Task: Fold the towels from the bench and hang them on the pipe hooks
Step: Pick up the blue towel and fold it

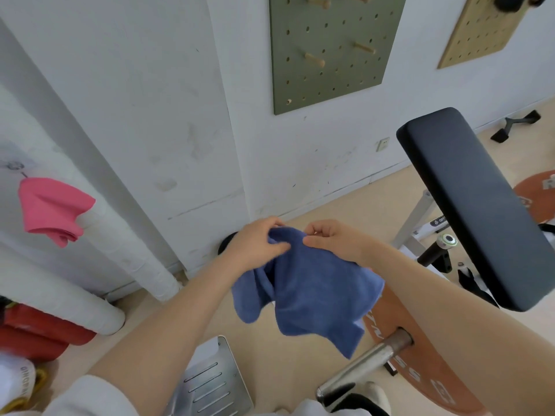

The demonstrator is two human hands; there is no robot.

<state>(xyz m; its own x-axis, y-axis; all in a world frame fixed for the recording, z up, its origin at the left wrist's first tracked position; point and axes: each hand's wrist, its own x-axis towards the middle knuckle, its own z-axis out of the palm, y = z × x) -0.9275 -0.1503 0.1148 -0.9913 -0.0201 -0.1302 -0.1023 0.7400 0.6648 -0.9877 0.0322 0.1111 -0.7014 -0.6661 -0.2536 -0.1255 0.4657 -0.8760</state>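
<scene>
The blue towel (309,292) was held in mid-air above the floor, its top edge bunched between both hands and its length hung straight down, unfolded. That edge was pinched by the left hand (258,240) and by the right hand (333,238), set close side by side. The pink towel (51,210) was seen draped on a hook (16,167) by the white pipe (120,235), well off to the left, so the left hand was judged nearer. The bench (477,205) stood to the right.

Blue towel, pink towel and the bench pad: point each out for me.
blue towel (315,289), head view, middle of the hanging cloth
pink towel (51,205), head view, middle of the cloth
bench pad (474,205), head view, middle of the black cushion
</scene>
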